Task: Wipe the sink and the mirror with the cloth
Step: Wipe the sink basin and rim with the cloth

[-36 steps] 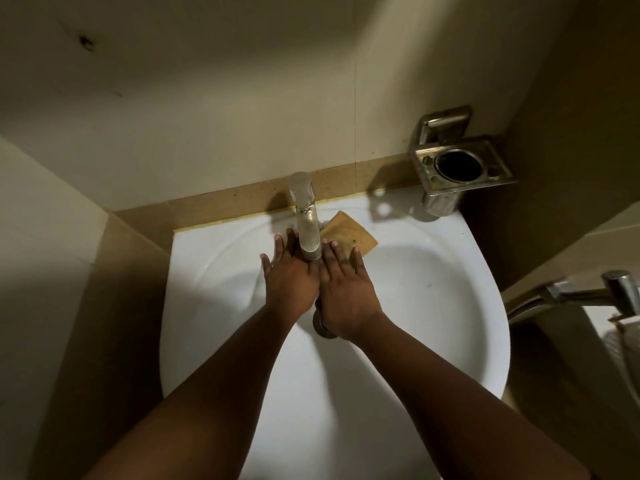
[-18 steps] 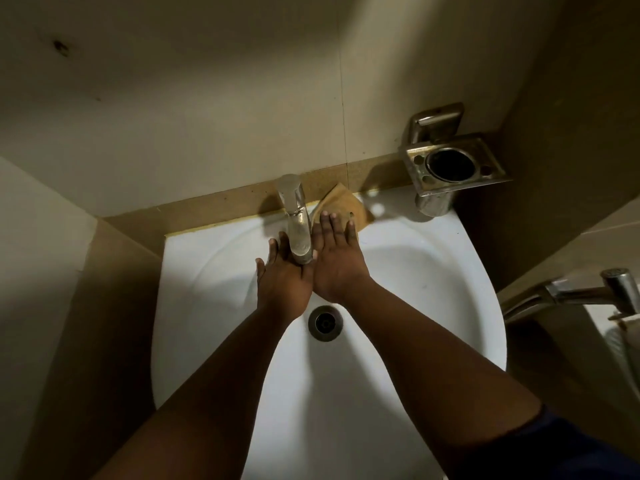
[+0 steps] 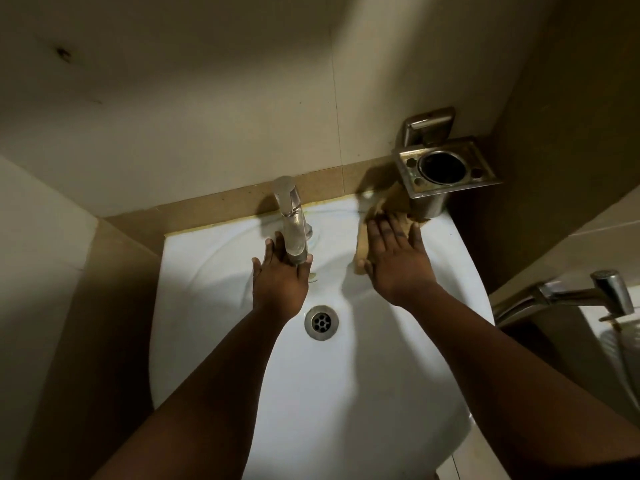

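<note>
Tan square cloth [image 3: 375, 216] is pressed flat under the right hand [image 3: 396, 261], fingers straight, wiping the white ceramic sink [image 3: 214, 271] rim; left hand [image 3: 280, 284] rests relaxed below the chrome tap [image 3: 292, 223], likely for bracing.

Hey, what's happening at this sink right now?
A person is wiping a white sink with a tan cloth. The right hand presses the cloth flat against the back right of the rim, just below a metal cup holder on the wall. The left hand lies open beneath the spout of the tap. No water shows running, and the drain is uncovered. No mirror is in view.
</note>
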